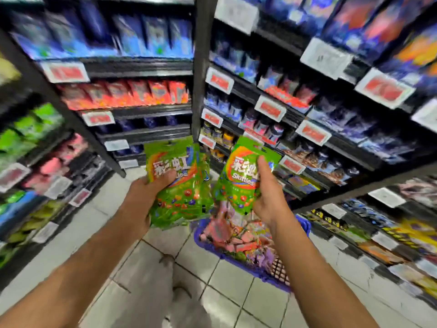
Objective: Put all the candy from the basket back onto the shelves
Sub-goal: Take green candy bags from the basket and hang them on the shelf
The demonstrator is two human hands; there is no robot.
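My left hand [144,195] grips a stack of green Skittles bags [177,183] from the left side, thumb across the front. My right hand [267,192] holds a single green Skittles bag [238,176] upright, with the forefinger stretched up its front. Both bags hang at chest height in front of the shelf post. Below them on the tiled floor stands a blue basket [305,223] holding several pink and mixed candy packs [236,235]. My right forearm crosses over the basket and hides part of it. The whole view is motion-blurred.
Dark shelving [151,67] full of blue, red and purple packs rises ahead and to the right, with price tags [269,107] along the edges. A shelf with green and pink bags [35,124] stands on the left. Pale tiled floor [227,275] lies below.
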